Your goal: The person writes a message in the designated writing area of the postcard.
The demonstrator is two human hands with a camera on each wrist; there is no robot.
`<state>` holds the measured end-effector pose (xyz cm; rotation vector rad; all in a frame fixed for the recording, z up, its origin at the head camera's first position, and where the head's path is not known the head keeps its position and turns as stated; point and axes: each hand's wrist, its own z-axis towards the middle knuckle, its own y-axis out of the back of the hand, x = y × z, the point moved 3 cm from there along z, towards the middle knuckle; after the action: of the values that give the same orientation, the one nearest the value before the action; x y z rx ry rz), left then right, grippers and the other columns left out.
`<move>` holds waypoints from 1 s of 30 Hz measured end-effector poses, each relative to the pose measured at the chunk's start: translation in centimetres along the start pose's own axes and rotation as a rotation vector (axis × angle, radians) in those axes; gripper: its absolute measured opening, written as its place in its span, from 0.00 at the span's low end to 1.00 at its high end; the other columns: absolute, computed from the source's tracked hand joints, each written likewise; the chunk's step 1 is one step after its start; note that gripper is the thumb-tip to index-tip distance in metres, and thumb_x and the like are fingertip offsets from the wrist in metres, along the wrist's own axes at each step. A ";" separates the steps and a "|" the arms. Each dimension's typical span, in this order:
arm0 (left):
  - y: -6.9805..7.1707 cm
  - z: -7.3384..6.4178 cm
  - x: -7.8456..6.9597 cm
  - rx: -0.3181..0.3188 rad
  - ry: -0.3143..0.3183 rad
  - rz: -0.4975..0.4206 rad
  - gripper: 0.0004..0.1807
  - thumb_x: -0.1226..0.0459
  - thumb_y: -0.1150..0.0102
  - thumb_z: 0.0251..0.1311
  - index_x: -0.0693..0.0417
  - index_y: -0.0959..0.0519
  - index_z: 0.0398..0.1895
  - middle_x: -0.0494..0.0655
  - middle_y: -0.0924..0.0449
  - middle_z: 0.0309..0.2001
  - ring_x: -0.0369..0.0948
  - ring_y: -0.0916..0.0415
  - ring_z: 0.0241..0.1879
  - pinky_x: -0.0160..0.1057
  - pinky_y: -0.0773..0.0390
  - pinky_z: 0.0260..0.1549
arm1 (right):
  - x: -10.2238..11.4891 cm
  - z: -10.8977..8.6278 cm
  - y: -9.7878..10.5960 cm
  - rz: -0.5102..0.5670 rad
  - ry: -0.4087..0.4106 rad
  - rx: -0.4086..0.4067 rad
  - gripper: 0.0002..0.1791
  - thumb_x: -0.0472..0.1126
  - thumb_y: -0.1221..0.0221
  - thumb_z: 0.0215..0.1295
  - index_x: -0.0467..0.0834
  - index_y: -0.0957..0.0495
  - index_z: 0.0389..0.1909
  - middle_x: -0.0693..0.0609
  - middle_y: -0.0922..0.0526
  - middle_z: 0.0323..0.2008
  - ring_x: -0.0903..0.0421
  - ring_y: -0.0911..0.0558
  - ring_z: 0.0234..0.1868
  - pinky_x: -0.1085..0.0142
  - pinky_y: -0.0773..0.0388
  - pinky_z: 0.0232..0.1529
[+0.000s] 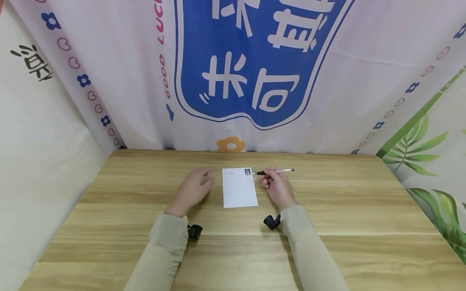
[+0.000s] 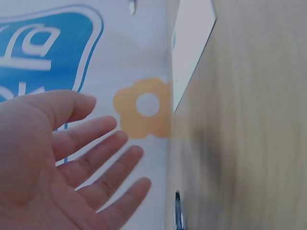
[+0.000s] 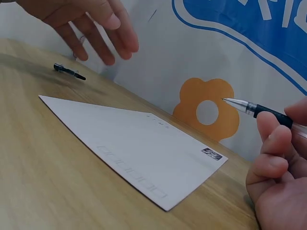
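In the head view my right hand (image 1: 277,186) pinches a gel pen (image 1: 280,171) with a clear barrel and black grip. Its bare tip (image 3: 225,99) points left, over the top right corner of a white card (image 1: 239,192). That corner bears a dark printed square (image 3: 211,154); small marks stand at the top left and faint boxes along the bottom edge. To the card's left, my left hand (image 1: 194,186) hovers with fingers spread and holds nothing. A black pen cap (image 3: 69,71) with a clip lies on the table beyond the card, near the left hand.
The card lies on a wood-grain table (image 1: 120,226). A printed curtain (image 1: 145,101) with a blue panel and an orange flower (image 1: 231,144) hangs along the back edge. Black wrist cameras (image 1: 195,232) are strapped at both sleeves.
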<state>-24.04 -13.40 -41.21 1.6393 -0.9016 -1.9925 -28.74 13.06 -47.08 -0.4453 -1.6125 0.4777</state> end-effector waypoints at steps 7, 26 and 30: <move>2.2 -0.2 2.3 -0.083 0.032 -0.067 0.22 0.63 0.51 0.77 0.65 0.27 0.67 0.62 0.26 0.65 0.57 0.25 0.60 0.57 0.25 0.59 | -0.1 -0.3 -0.1 -0.015 -0.009 0.006 0.13 0.28 0.51 0.72 0.42 0.25 0.28 0.50 0.22 0.22 0.62 0.30 0.20 0.75 0.36 0.23; 4.0 -1.1 6.0 -0.010 0.159 0.021 0.21 0.64 0.50 0.76 0.68 0.26 0.65 0.65 0.22 0.58 0.59 0.25 0.57 0.58 0.26 0.56 | 0.1 -0.3 -0.3 -0.037 -0.012 0.003 0.14 0.28 0.52 0.73 0.43 0.26 0.27 0.51 0.21 0.21 0.62 0.30 0.21 0.73 0.37 0.23; 3.7 -0.9 6.2 0.007 0.155 0.033 0.20 0.66 0.48 0.75 0.70 0.25 0.63 0.64 0.20 0.54 0.57 0.23 0.53 0.56 0.24 0.54 | 0.1 -0.3 -0.3 -0.043 -0.007 0.011 0.14 0.28 0.52 0.73 0.43 0.26 0.27 0.51 0.21 0.21 0.61 0.30 0.21 0.74 0.37 0.23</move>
<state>-24.88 -20.42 -43.13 1.7442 -0.8727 -1.8136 -28.41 12.86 -46.81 -0.4004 -1.6220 0.4555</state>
